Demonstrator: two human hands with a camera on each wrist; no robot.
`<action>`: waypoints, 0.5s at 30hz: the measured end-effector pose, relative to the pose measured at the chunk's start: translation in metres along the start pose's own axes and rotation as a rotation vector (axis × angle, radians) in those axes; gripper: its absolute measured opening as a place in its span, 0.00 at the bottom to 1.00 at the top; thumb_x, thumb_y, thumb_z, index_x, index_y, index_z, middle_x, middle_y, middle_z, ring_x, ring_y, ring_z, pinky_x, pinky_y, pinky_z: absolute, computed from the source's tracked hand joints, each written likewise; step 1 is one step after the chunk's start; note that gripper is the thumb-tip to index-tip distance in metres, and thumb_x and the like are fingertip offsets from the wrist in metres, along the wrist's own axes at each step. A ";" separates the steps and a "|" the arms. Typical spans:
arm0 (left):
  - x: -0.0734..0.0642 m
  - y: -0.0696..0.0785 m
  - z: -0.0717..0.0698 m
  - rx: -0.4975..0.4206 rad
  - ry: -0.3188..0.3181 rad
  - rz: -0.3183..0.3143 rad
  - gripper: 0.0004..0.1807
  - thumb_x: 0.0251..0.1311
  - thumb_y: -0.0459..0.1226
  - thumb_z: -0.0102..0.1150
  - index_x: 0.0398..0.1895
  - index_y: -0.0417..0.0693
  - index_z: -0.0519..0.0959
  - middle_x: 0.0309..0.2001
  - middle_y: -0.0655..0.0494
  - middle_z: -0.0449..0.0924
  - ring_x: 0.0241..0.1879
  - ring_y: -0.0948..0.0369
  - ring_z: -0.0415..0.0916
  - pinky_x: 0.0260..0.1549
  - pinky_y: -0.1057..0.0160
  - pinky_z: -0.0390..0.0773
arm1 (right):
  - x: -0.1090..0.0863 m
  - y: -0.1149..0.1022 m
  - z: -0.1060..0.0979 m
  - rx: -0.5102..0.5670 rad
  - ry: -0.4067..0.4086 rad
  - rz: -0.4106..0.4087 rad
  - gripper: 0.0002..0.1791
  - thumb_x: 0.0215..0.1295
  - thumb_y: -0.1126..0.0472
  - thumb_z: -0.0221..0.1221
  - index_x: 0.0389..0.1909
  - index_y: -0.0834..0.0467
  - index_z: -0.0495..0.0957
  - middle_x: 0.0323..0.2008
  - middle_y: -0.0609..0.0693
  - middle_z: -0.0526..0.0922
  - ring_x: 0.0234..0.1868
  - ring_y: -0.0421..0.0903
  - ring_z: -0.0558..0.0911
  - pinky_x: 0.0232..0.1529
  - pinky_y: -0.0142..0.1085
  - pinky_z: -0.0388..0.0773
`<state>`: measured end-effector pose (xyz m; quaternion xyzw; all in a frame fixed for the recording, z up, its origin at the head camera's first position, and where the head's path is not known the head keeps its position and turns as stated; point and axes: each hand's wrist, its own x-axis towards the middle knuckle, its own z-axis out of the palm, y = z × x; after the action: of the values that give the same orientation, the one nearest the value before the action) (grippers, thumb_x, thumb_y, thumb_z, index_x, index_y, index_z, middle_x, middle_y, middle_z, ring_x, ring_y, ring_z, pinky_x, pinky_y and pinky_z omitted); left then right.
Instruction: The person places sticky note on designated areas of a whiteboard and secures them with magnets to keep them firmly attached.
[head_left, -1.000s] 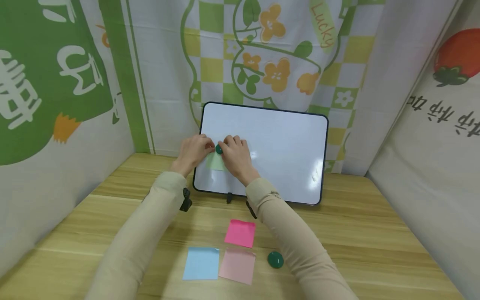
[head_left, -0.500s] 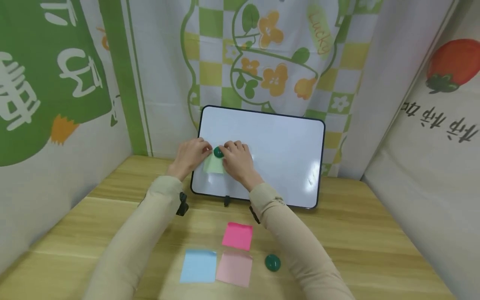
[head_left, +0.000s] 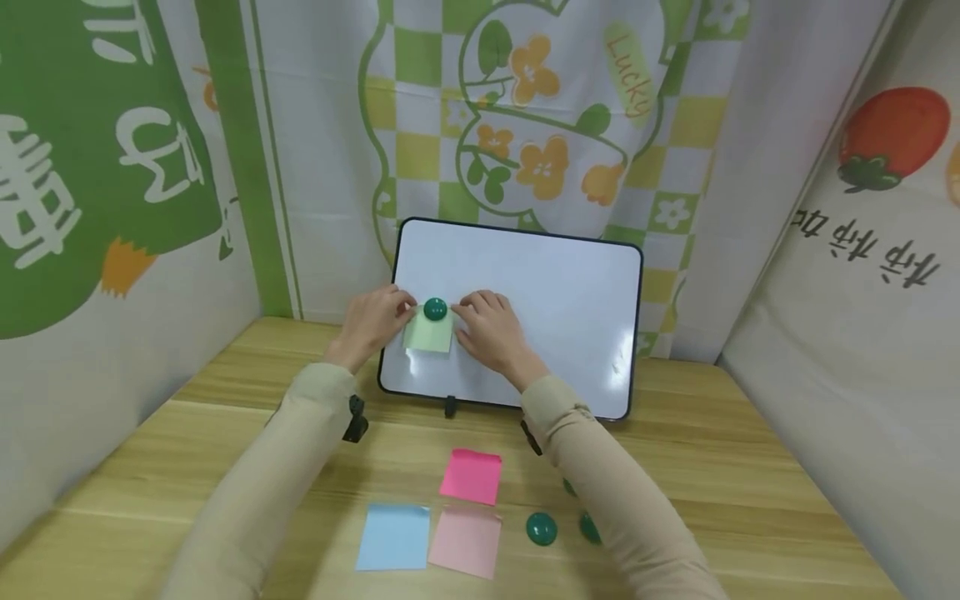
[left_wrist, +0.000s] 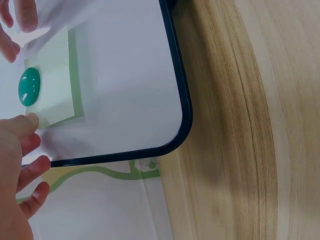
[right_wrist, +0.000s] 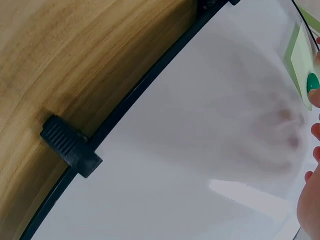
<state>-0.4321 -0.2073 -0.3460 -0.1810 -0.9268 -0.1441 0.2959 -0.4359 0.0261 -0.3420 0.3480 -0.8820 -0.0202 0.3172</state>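
A pale green sticky note [head_left: 429, 335] hangs on the whiteboard [head_left: 525, 292] near its left side, with a round green magnet [head_left: 435, 309] on its upper part. In the left wrist view, the note [left_wrist: 57, 85] stands slightly off the board at its lower edge, casting a shadow. My left hand [head_left: 371, 323] is at the note's upper left corner, a fingertip touching its edge and the other fingers loosely bent. My right hand [head_left: 495, 333] is just right of the magnet with nothing in its grasp, fingers loosely bent close to the board.
On the wooden table [head_left: 675, 467] lie a bright pink note [head_left: 471, 477], a blue note [head_left: 393, 537] and a dusty pink note [head_left: 465, 542]. A green magnet [head_left: 542, 528] sits beside them; others are partly hidden by the right sleeve. A black clip foot [head_left: 450, 407] supports the board.
My right hand has let go of the green magnet and moved slightly right, leaving it on the note. My left hand has shifted a little at the note's corner. More magnets show beside the right sleeve.
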 end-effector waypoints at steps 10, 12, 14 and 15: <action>-0.002 0.002 -0.004 -0.011 -0.022 -0.005 0.11 0.65 0.39 0.63 0.46 0.45 0.84 0.39 0.50 0.84 0.33 0.55 0.80 0.29 0.60 0.78 | -0.011 0.003 -0.009 0.051 -0.001 0.004 0.23 0.68 0.50 0.61 0.61 0.51 0.78 0.57 0.49 0.80 0.64 0.50 0.73 0.67 0.46 0.66; -0.003 0.003 -0.005 -0.013 -0.027 0.003 0.10 0.65 0.39 0.63 0.46 0.46 0.84 0.39 0.51 0.84 0.32 0.56 0.80 0.27 0.61 0.77 | -0.014 0.004 -0.010 0.060 -0.007 0.008 0.23 0.68 0.50 0.61 0.61 0.51 0.78 0.57 0.49 0.80 0.64 0.50 0.73 0.68 0.46 0.66; -0.003 0.003 -0.006 -0.009 -0.028 0.017 0.10 0.64 0.38 0.63 0.46 0.46 0.85 0.39 0.51 0.85 0.31 0.56 0.80 0.25 0.62 0.75 | -0.017 0.004 -0.010 0.067 -0.012 0.011 0.23 0.68 0.49 0.61 0.61 0.51 0.78 0.57 0.49 0.80 0.64 0.50 0.73 0.67 0.46 0.66; -0.004 0.003 -0.006 -0.008 -0.031 0.026 0.10 0.64 0.38 0.63 0.46 0.47 0.85 0.39 0.52 0.85 0.31 0.57 0.79 0.24 0.63 0.74 | -0.019 0.005 -0.010 0.070 -0.013 0.013 0.23 0.68 0.49 0.61 0.61 0.51 0.78 0.57 0.49 0.80 0.64 0.50 0.74 0.67 0.47 0.66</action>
<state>-0.4247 -0.2075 -0.3428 -0.1963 -0.9283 -0.1412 0.2825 -0.4223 0.0438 -0.3430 0.3532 -0.8864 0.0105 0.2991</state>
